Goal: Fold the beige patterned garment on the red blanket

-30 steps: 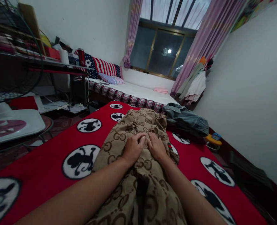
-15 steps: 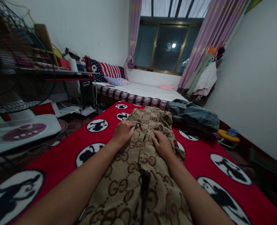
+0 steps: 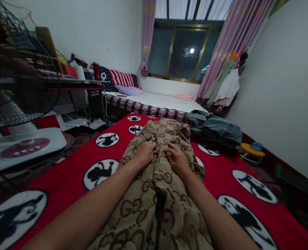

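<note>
A tan garment (image 3: 161,177) with a brown double-G print lies lengthwise on a red blanket (image 3: 73,166) with black-and-white round figures. Its kind is not fully clear; a seam runs down the middle, and a dark gap (image 3: 159,203) opens nearer me. My left hand (image 3: 145,152) is closed on the cloth just left of the seam, fingers bent together. To the right of the seam, my right hand (image 3: 178,159) rests on the garment with its fingers apart. A small striped trim (image 3: 195,159) shows at the garment's right side.
A folded denim garment (image 3: 213,126) lies at the far right of the blanket. On the left stands a fan (image 3: 23,135) beside a cluttered desk (image 3: 75,81). Behind is a bed (image 3: 156,99) under a window. A yellow stool (image 3: 251,150) stands at right.
My left hand has moved right, closer to the seam, and the garment's left part now spreads out beyond it. My right hand has shifted slightly, its fingers more spread.
</note>
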{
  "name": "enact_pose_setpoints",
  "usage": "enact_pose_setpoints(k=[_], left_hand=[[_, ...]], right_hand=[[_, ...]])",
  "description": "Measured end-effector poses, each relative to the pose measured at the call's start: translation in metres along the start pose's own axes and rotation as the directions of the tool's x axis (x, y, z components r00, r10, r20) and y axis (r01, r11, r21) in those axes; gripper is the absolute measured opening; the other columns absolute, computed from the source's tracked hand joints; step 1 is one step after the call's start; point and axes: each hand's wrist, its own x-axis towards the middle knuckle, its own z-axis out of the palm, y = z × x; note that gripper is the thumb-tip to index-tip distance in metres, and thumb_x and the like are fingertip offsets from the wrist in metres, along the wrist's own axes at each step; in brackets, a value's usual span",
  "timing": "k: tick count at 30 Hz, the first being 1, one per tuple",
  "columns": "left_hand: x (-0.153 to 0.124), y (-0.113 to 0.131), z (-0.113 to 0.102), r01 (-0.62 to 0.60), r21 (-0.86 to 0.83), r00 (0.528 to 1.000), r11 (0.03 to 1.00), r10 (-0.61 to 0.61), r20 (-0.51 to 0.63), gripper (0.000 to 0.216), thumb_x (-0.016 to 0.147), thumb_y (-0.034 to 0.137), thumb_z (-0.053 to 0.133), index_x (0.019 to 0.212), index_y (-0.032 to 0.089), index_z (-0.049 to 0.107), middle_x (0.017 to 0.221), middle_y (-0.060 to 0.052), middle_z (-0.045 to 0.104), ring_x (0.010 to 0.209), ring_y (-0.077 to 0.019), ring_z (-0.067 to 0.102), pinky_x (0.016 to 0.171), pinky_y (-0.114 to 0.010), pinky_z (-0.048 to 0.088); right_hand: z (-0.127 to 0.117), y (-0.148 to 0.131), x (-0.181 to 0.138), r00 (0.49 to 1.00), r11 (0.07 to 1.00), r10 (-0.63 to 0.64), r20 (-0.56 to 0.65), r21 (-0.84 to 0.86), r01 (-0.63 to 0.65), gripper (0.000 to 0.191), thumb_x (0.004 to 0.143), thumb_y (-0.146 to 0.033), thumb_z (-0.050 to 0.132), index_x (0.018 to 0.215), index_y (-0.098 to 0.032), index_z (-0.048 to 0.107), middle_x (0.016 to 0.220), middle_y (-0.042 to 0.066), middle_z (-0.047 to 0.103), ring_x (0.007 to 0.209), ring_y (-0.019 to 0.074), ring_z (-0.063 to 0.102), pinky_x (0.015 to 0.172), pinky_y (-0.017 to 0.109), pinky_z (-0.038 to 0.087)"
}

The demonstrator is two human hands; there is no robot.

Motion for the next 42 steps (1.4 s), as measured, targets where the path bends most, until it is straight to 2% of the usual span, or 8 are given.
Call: enact_pose_setpoints(k=[5,9,14,18,23,30,36,42], left_hand=[[0.001,0.002,0.001,-0.176,-0.327,0.971,0.929,0.109,-0.213,0.006,0.083,0.012,0.053,0.082,0.018,0.055,0.09,-0.005,0.059,0.088,-0.018,0.056,0.083,-0.029,0.045],[0.004,0.004,0.008,-0.153,-0.42,0.988,0.894,0.149,-0.043,0.003,0.082,0.015,0.053,0.08,0.018,0.053,0.091,-0.005,0.06,0.089,-0.0178,0.056,0.085,-0.03,0.046],[0.01,-0.001,0.011,-0.076,-0.49,0.978,0.868,0.161,0.134,0.009,0.084,0.018,0.05,0.088,0.018,0.058,0.094,-0.003,0.065,0.09,-0.0166,0.059,0.087,-0.028,0.048],[0.021,-0.005,0.0,-0.038,-0.635,0.985,0.772,0.137,0.108,0.028,0.083,0.01,0.044,0.106,0.016,0.06,0.099,-0.005,0.07,0.092,-0.0154,0.066,0.087,-0.029,0.052],[0.05,-0.017,-0.003,0.033,-0.273,0.993,0.962,-0.062,-0.097,0.033,0.086,0.012,0.045,0.11,0.016,0.067,0.122,-0.008,0.066,0.116,-0.0184,0.06,0.104,-0.031,0.043],[0.075,-0.039,0.033,0.135,-0.091,0.98,0.987,-0.119,0.162,0.059,0.082,0.036,0.064,0.135,0.013,0.052,0.146,-0.016,0.046,0.138,-0.0298,0.039,0.114,-0.044,0.029],[0.055,-0.017,0.03,-0.116,-0.203,0.993,0.972,0.117,-0.008,0.051,0.096,0.043,0.04,0.143,0.023,0.045,0.153,-0.006,0.038,0.14,-0.0206,0.036,0.115,-0.035,0.027],[0.045,-0.008,0.034,-0.221,-0.17,0.947,0.96,0.254,0.199,0.042,0.097,0.052,0.036,0.125,0.035,0.062,0.141,0.005,0.054,0.143,-0.0267,0.027,0.116,-0.053,0.015]], right_hand=[[-0.004,0.0,0.0,0.984,0.995,0.086,-0.153,0.061,-0.078,0.017,0.087,-0.024,0.049,0.089,-0.021,0.066,0.124,0.01,0.064,0.116,0.0245,0.058,0.097,0.039,0.046],[-0.009,-0.002,0.001,0.897,0.968,0.238,-0.373,0.172,-0.185,0.029,0.092,-0.036,0.044,0.106,-0.018,0.063,0.107,0.011,0.068,0.103,0.0236,0.062,0.092,0.038,0.048],[-0.002,-0.006,0.002,0.996,0.996,0.052,-0.069,0.081,-0.046,0.046,0.093,-0.044,0.046,0.131,-0.019,0.053,0.134,0.012,0.057,0.127,0.0235,0.05,0.107,0.04,0.038],[0.004,-0.006,0.001,0.987,0.997,0.06,0.15,-0.059,-0.052,0.049,0.097,-0.046,0.04,0.139,-0.022,0.048,0.148,0.007,0.045,0.142,0.0225,0.032,0.116,0.044,0.025],[0.004,-0.005,-0.001,0.975,0.988,0.087,0.204,-0.146,-0.058,0.052,0.098,-0.046,0.035,0.143,-0.022,0.043,0.154,0.005,0.037,0.145,0.0222,0.024,0.117,0.047,0.022],[0.005,-0.004,0.0,0.976,0.99,0.077,0.202,-0.133,-0.05,0.051,0.098,-0.045,0.036,0.141,-0.02,0.046,0.153,0.005,0.039,0.144,0.0234,0.026,0.117,0.047,0.022],[0.003,-0.003,0.001,0.99,0.969,0.107,-0.089,0.233,-0.084,0.049,0.091,-0.042,0.048,0.131,-0.014,0.053,0.133,0.015,0.058,0.123,0.0253,0.054,0.104,0.043,0.042],[-0.013,0.006,0.01,0.855,0.952,0.201,-0.478,0.301,-0.055,0.025,0.089,-0.031,0.048,0.104,-0.017,0.064,0.113,0.011,0.063,0.107,0.0214,0.06,0.095,0.038,0.047]])
